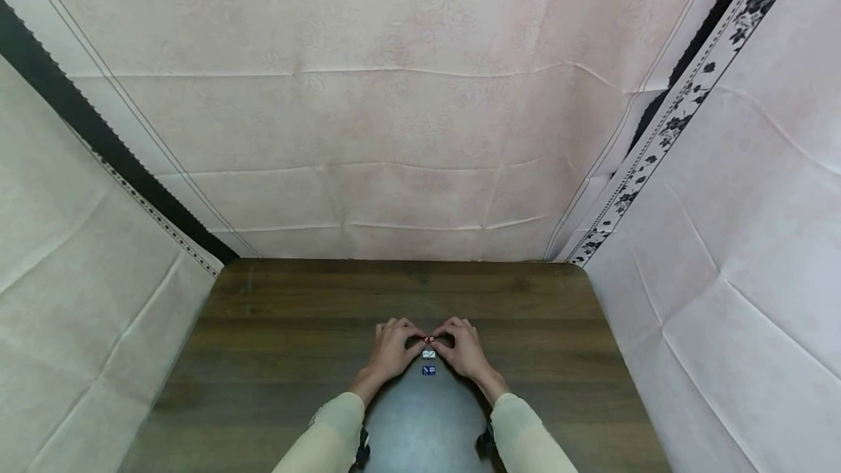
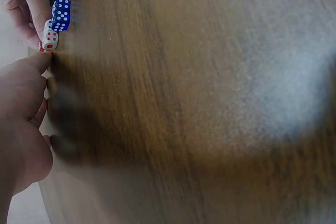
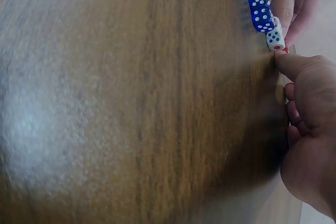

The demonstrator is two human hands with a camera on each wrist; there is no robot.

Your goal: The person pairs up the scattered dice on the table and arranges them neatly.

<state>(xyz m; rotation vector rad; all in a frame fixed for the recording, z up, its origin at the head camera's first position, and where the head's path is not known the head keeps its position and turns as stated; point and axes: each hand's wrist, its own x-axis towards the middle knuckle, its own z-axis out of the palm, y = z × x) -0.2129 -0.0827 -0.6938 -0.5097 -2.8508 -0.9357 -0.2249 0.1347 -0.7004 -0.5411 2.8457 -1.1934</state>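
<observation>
Three small dice lie in a row on the dark wooden table (image 1: 276, 327): a red die (image 1: 428, 339) farthest, a white die (image 1: 428, 354) in the middle and a blue die (image 1: 428, 370) nearest me. My left hand (image 1: 414, 342) and right hand (image 1: 443, 342) meet fingertip to fingertip over the red die and pinch it from either side, fingers curled. The left wrist view shows the blue die (image 2: 61, 14) touching the white die (image 2: 50, 39), with the red die (image 2: 41, 48) mostly hidden by fingertips. The right wrist view shows the same blue die (image 3: 261, 17) and white die (image 3: 275, 38).
Pale patterned cloth (image 1: 407, 130) hangs behind the table and at both sides. The table's far edge runs just beyond my hands. Bare wood lies left and right of the dice. A grey glare patch (image 1: 420, 422) sits on the tabletop between my sleeves.
</observation>
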